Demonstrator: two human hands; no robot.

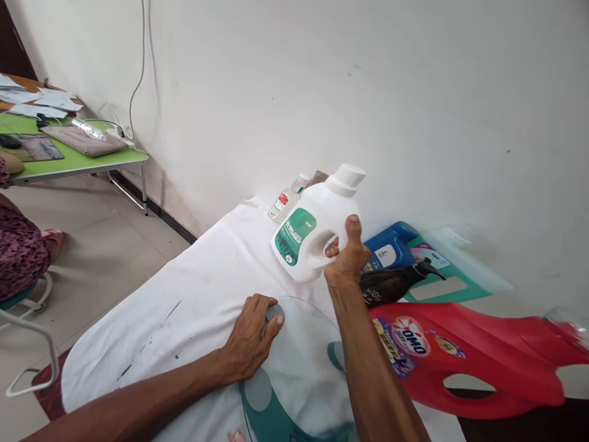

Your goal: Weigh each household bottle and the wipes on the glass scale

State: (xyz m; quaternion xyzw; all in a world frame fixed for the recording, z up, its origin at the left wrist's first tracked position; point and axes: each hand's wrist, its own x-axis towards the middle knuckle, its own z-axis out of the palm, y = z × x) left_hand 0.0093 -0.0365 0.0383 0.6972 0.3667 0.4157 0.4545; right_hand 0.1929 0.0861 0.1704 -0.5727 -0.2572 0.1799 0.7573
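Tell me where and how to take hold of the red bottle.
Probably best by its handle, coming from the near side: the handle's hole shows unobstructed along that edge, while the black bottle crowds the opposite edge.

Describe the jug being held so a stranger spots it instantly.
Below the wall, find the white cloth. There, the right hand holds the jug, whose white body and green label distinguish it from the red bottle and blue bottle.

The white bottle (323,212), its smallest print (291,233) too tiny to read, partly hides a brown object (316,178). The right edge clips a red bottle (478,350) at its blurred cap (568,322); the left, a seated person (21,258).
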